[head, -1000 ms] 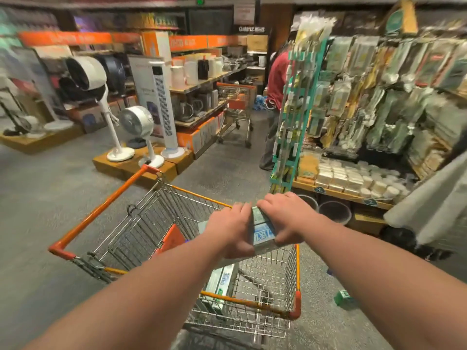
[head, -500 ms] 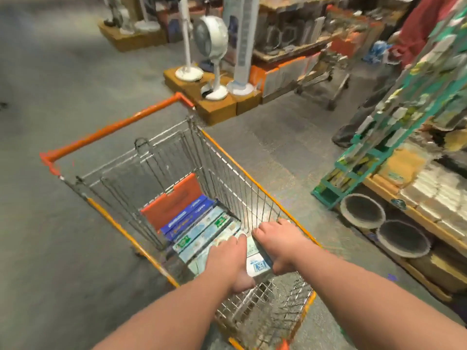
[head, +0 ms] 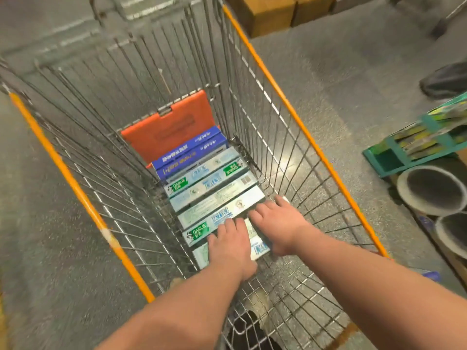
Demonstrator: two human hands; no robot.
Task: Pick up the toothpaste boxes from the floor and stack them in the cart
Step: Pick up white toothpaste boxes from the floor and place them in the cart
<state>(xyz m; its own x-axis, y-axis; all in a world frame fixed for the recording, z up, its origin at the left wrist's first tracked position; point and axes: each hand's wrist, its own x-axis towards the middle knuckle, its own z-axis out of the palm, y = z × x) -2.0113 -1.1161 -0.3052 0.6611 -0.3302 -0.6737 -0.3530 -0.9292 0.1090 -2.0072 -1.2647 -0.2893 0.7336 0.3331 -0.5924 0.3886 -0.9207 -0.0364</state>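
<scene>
Speckled grey floor [head: 353, 79], wooden plinths [head: 273, 13].

The toothpaste boxes [head: 212, 188], two blue and the others pale green, lie flat in a row inside the wire cart [head: 290, 107].

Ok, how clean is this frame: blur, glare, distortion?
Head view: motion blur smears the floor and the far wires of the cart; wide-angle distortion bows its side wires; a glare spot shows through the right wall; the Darlie lettering on the toothpaste boxes reads clearly.

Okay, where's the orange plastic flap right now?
In the head view the orange plastic flap sits low at the far end of the cart, centre, just behind the dark blue toothpaste boxes.
</scene>
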